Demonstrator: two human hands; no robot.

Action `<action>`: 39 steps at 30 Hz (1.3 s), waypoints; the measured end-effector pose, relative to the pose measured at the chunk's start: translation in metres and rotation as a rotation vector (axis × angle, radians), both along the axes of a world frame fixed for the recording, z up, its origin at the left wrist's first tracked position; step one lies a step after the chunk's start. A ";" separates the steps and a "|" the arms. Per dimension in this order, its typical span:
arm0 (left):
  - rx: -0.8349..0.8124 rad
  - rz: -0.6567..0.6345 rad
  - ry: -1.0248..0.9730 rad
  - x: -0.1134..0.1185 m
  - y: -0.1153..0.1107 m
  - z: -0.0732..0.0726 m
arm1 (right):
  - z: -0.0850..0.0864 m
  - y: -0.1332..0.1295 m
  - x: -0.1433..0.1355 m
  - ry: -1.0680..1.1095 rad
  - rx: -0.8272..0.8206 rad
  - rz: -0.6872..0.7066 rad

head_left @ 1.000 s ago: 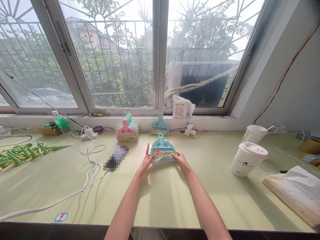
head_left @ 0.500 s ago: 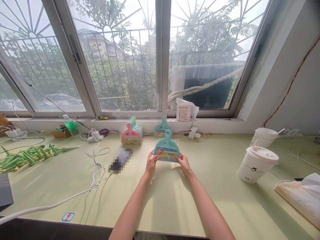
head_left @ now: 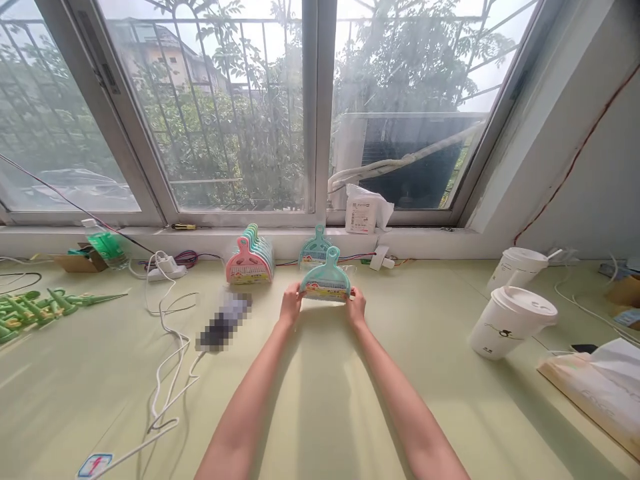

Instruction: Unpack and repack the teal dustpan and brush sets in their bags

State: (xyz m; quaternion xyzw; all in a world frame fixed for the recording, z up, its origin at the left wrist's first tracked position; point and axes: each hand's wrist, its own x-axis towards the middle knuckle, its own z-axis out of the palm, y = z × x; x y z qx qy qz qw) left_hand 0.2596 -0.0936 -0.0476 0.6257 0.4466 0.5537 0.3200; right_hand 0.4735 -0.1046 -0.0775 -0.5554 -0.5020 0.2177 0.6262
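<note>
Between my two hands is a teal mini dustpan and brush set (head_left: 327, 275) in clear packaging, handle up, with a colourful label along its lower part. My left hand (head_left: 291, 303) is closed on its left lower corner, and my right hand (head_left: 356, 307) grips the right lower corner. Just behind it, against the wall below the sill, stands another teal dustpan set (head_left: 319, 239), partly covered by the held one. To the left, a row of dustpan sets (head_left: 250, 257) stands upright, a pink one at the front and green ones behind.
A blurred-out phone (head_left: 225, 323) with a white cable lies left of my arms. Green plant-like pieces (head_left: 45, 308) lie far left, near a green bottle (head_left: 104, 243). On the right stand two white cups (head_left: 510, 320) and a tissue pack (head_left: 595, 387).
Both hands have moved the teal dustpan set farther back, closer to the one at the wall. The camera view has shifted, too.
</note>
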 end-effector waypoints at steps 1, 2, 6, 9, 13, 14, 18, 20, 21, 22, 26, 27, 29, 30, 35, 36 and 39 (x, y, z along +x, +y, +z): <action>0.016 0.024 0.024 -0.001 0.011 -0.003 | -0.001 0.012 -0.003 -0.019 0.009 -0.020; 0.028 0.054 0.054 -0.002 0.021 -0.006 | -0.002 0.025 -0.006 -0.036 0.017 -0.030; 0.044 0.151 0.101 -0.004 0.067 -0.019 | -0.009 0.080 -0.017 -0.074 0.069 -0.077; 0.088 0.176 0.042 -0.001 0.107 -0.024 | -0.015 0.123 -0.023 -0.084 0.131 -0.138; 0.150 0.274 0.111 0.012 0.165 -0.027 | -0.019 0.176 -0.030 -0.218 0.131 -0.274; 0.160 0.312 0.154 0.016 0.177 -0.028 | -0.019 0.188 -0.033 -0.277 0.120 -0.303; 0.181 0.420 0.266 0.021 0.209 -0.039 | -0.024 0.216 -0.040 -0.463 0.044 -0.314; 0.149 0.447 0.294 0.019 0.212 -0.044 | -0.026 0.218 -0.043 -0.525 -0.001 -0.279; 0.123 0.455 0.305 0.017 0.211 -0.045 | -0.026 0.217 -0.043 -0.548 -0.020 -0.254; 0.091 0.454 0.312 0.016 0.210 -0.046 | -0.025 0.216 -0.043 -0.560 -0.035 -0.227; -0.031 0.407 0.311 0.016 0.200 -0.042 | -0.017 0.205 -0.042 -0.516 -0.109 -0.163; -0.060 0.405 0.309 0.017 0.198 -0.041 | -0.014 0.201 -0.042 -0.498 -0.116 -0.165; -0.096 0.425 0.310 0.018 0.191 -0.037 | -0.008 0.190 -0.041 -0.455 -0.082 -0.230; -0.098 0.436 0.313 0.019 0.187 -0.035 | -0.005 0.184 -0.041 -0.425 -0.041 -0.291; -0.119 0.492 0.335 0.015 0.158 -0.030 | -0.010 0.145 -0.036 -0.141 0.100 -0.541; -0.135 0.499 0.334 0.014 0.151 -0.030 | -0.014 0.137 -0.036 -0.060 0.058 -0.538; -0.159 0.498 0.317 0.011 0.122 -0.030 | -0.025 0.109 -0.038 0.134 -0.097 -0.436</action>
